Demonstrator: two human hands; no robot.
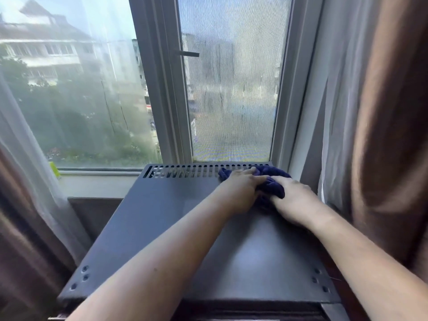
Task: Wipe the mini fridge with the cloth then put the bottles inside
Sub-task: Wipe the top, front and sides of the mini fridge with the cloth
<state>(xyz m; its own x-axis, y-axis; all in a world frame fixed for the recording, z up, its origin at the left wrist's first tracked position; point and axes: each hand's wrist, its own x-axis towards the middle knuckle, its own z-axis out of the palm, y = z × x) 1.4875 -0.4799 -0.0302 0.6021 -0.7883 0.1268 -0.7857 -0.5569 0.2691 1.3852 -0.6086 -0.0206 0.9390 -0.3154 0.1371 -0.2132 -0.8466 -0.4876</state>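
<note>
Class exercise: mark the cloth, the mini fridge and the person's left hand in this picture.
cloth (274, 185): head view, on the bunched dark blue fabric between the hands.
mini fridge (162, 209): head view, bare grey top panel.
left hand (243, 188): head view, back of the hand.

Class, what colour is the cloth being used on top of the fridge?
Dark blue. The cloth shows best in the head view, bunched under both hands.

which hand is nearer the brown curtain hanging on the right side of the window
Right. The right hand grips the bunched dark blue cloth at the grey mini fridge top's far right corner, close beside the brown curtain. The left hand holds the cloth's other side, farther away.
</note>
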